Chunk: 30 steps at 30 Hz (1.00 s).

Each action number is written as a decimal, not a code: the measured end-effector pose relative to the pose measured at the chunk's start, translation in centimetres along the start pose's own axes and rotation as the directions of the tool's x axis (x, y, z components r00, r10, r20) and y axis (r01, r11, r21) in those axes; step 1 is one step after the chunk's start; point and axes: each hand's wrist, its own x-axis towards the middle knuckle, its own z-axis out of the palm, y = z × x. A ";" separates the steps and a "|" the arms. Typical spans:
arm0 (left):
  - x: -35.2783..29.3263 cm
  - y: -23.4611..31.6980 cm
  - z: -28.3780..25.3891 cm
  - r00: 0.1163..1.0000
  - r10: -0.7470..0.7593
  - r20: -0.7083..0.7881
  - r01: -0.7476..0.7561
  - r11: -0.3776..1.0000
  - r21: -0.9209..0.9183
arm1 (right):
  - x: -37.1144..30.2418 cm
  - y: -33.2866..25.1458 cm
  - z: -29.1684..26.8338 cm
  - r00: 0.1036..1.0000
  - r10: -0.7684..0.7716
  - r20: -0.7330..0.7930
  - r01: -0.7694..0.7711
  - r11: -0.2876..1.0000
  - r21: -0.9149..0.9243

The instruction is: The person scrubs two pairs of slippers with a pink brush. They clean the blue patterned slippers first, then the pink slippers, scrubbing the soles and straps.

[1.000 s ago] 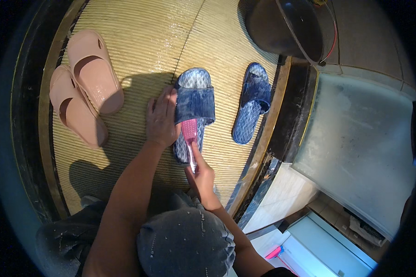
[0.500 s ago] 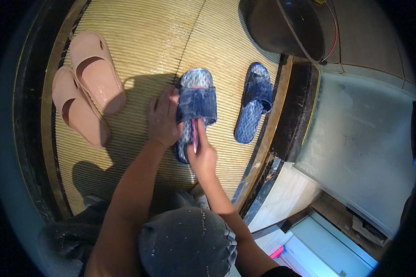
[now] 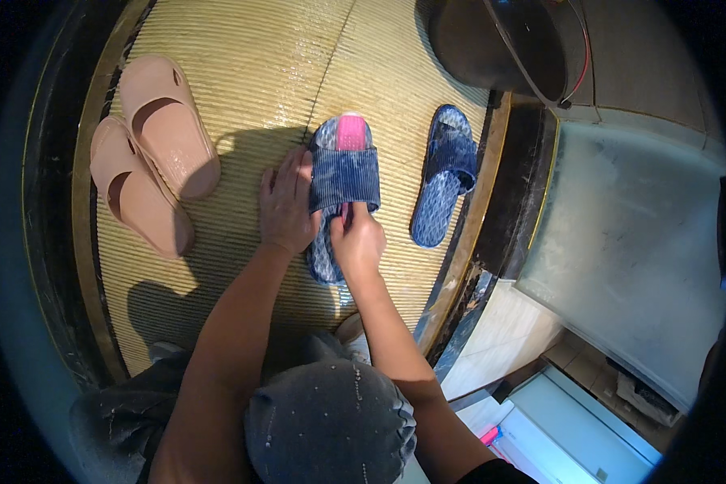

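A blue marbled slipper [image 3: 345, 179] with a ribbed strap lies flat on the ribbed mat in front of me, toe away from me. My right hand [image 3: 360, 246] is closed round the thin handle of a pink brush. The brush [image 3: 352, 131] passes under the strap, and its flat pink head shows at the slipper's toe opening. Bristles are hidden from this side. Along the slipper's left edge lies my left hand [image 3: 288, 202], fingers stretched out and the thumb side touching the slipper. The matching blue slipper [image 3: 442, 177] lies apart to the right.
Two beige slippers [image 3: 169, 129] lie at the left, one partly overlapping the other. A dark bucket [image 3: 500, 48] with a red-trimmed handle stands at the far right. Dark stone edging [image 3: 516, 194] borders the yellowish mat [image 3: 250, 73], with a frosted panel [image 3: 621, 258] beyond it.
My right hand has pushed the brush forward under the strap, so its pink head now shows at the toe. The left hand has stayed in place beside the slipper.
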 end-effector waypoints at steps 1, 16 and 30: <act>-0.1 -0.3 -0.1 1.000 -0.003 0.020 0.003 1.000 0.004 | -0.8 0.1 -0.4 1.000 -0.003 0.004 0.003 1.000 0.004; -0.5 -0.3 0.0 0.998 -0.035 0.061 0.032 0.998 0.046 | -2.1 -0.4 -1.0 0.996 0.089 0.000 -0.089 0.994 0.069; -0.3 -0.1 -0.3 0.996 -0.033 0.082 0.030 0.999 0.033 | -8.4 -0.1 -2.8 0.973 0.091 0.210 -0.113 0.989 0.093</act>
